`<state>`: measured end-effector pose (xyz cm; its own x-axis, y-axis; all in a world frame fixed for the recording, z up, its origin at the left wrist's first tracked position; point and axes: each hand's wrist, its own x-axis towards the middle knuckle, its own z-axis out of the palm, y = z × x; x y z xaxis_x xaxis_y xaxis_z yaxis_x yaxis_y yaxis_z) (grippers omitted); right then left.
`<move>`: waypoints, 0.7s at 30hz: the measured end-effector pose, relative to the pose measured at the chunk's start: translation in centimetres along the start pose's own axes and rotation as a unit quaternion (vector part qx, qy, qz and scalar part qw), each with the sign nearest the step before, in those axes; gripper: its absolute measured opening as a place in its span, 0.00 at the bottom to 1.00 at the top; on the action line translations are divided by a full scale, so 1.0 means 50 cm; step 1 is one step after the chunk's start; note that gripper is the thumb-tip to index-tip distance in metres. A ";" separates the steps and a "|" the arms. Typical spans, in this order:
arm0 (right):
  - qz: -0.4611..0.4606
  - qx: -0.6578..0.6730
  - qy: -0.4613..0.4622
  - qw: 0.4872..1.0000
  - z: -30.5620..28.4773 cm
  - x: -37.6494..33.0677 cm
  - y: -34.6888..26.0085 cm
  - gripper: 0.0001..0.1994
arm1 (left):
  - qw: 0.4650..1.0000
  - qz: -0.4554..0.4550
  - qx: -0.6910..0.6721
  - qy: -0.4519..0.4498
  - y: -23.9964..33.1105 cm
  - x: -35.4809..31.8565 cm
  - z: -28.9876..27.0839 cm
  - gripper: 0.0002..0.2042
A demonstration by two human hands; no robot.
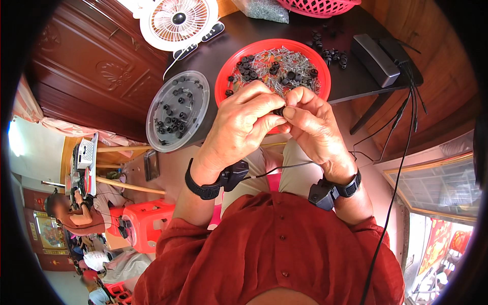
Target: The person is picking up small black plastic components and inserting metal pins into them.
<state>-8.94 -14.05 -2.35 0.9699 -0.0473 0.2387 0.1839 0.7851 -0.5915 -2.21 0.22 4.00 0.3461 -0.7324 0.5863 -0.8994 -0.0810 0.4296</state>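
Fingertip to fingertip, my left hand (239, 122) and my right hand (316, 124) are closed on a small black round part (278, 111). My fingers cover most of it. Both hands are over the near rim of a round red tray (222, 71). Many silver screws (290, 58) lie in the tray, along with small black round caps (247, 68). Left of my left hand is a translucent plastic tub (152, 112) with more black caps and a few screws inside.
On the dark table (223, 43) are a white fan (178, 23), a clear bag of screws (262, 10), a pink basket (320, 6), loose black parts (335, 56) and a black-grey box (376, 60) with cables. Red stools (150, 223) and another person (84, 218) are at left.
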 end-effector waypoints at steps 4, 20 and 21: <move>-0.026 -0.059 0.024 0.998 0.011 -0.001 0.003 0.06 | 1.000 0.017 0.023 0.001 0.000 0.002 0.001 0.11; 0.014 -0.028 0.014 0.999 -0.012 0.001 -0.016 0.09 | 0.999 0.039 0.018 -0.013 -0.010 0.003 0.003 0.12; 0.022 -0.018 0.010 1.000 -0.012 0.001 -0.017 0.09 | 0.999 0.039 0.018 -0.013 -0.009 0.003 0.003 0.12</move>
<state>-8.93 -15.09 -2.32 0.9801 -0.0251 0.1967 0.1456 0.7643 -0.6282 -1.80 0.08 3.80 0.2683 -0.7543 0.5992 -0.9326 -0.0475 0.3577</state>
